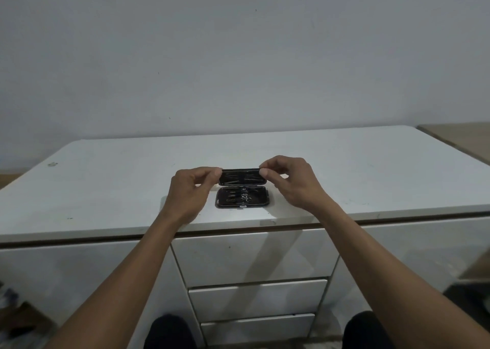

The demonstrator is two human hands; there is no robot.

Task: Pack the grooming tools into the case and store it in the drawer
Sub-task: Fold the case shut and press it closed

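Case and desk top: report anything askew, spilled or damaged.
Nothing stands out. The black case lies open and square on the white desk top, tools seated inside; left hand and right hand pinch its raised lid's corners. The drawers are shut.

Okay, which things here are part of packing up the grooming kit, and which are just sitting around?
Part of the job:
black case, open, tools inside
its lid, pinched by left hand and right hand
white drawers, all shut

Just around:
small grey scrap on the desk top
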